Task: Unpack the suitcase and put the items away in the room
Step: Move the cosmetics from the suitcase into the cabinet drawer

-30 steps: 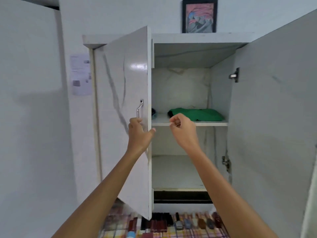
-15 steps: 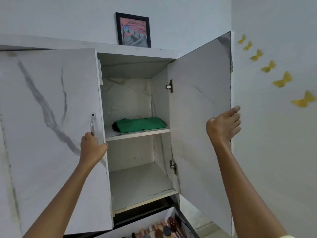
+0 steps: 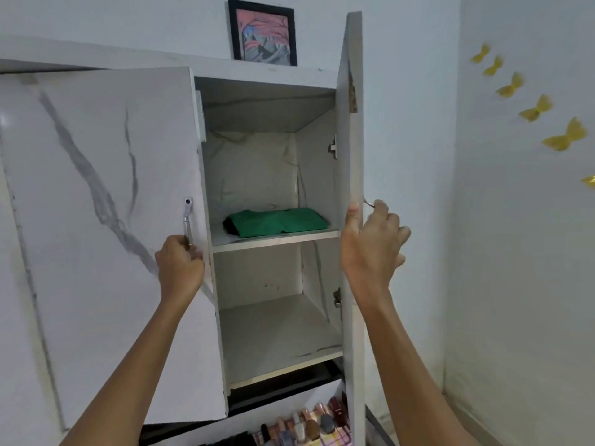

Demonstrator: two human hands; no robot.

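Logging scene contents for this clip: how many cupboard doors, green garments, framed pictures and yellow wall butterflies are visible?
Cupboard doors: 2, left door and right door
Green folded garment: 1
Framed picture: 1
Yellow butterflies: 6, one cut by the frame edge
Total: 10

The left door (image 3: 96, 220) has a smooth, faintly glossy white face veined grey like marble. Its handle (image 3: 187, 220) is shiny metal. The right door (image 3: 354, 162) is matt white inside. The green cloth (image 3: 277, 222) looks soft and matt.
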